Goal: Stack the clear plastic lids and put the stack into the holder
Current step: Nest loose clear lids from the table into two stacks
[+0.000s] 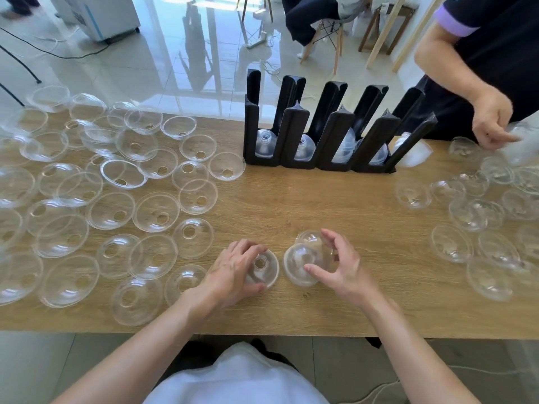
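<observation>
My left hand (233, 269) grips a clear dome lid (264, 271) that sits dome up near the front middle of the wooden table (320, 199). My right hand (338, 266) curls its thumb and fingers round a small stack of clear lids (302, 265) tipped on its side just to the right. The black slotted holder (335, 129) stands at the back middle, with stacks of lids in its slots. Several loose lids (110, 211) lie open side up across the left half.
More loose lids (478, 214) cover the right end of the table. Another person's hand (493, 123) reaches over them at the back right. The table's front edge runs just below my wrists. Chairs and cables stand on the floor beyond.
</observation>
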The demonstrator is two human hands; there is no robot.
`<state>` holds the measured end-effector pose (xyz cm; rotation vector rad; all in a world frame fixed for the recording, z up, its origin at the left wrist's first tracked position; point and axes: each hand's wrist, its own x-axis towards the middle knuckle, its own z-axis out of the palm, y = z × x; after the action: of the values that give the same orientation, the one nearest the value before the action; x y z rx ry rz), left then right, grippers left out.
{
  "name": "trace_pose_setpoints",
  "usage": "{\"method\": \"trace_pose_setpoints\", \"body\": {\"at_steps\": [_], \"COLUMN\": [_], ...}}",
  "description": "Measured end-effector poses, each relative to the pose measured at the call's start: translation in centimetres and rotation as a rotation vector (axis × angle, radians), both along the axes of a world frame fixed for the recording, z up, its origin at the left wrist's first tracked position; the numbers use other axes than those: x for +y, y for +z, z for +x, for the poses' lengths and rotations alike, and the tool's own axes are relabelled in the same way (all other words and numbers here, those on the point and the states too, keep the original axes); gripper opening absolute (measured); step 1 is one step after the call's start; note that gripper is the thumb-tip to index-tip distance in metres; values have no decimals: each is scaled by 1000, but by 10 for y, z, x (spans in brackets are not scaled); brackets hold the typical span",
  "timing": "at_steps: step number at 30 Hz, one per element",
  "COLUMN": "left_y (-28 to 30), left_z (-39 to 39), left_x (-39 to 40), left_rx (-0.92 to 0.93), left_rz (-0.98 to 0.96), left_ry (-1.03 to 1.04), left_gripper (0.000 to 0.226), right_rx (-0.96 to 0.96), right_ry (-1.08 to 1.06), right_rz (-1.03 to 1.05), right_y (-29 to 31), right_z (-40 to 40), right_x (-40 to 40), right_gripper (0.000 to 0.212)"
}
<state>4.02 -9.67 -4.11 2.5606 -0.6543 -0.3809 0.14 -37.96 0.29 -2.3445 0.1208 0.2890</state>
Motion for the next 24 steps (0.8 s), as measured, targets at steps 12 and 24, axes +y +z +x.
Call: {"method": "trace_pose_setpoints", "body": {"at_steps": [12,24], "left_y": [27,49], "left_z": [-13,-70], "left_x": [33,117], "left_rx": [43,-65], "left_rz": [-24,67], "left_ry": [90,344], "left_gripper": [111,85], "right_rx": [75,-254], "right_ry": [109,290], "right_rz": [-166,-174], "right_y": [-24,6], "right_z": [-5,12], "right_x": [23,68], "right_gripper": [103,58]}}
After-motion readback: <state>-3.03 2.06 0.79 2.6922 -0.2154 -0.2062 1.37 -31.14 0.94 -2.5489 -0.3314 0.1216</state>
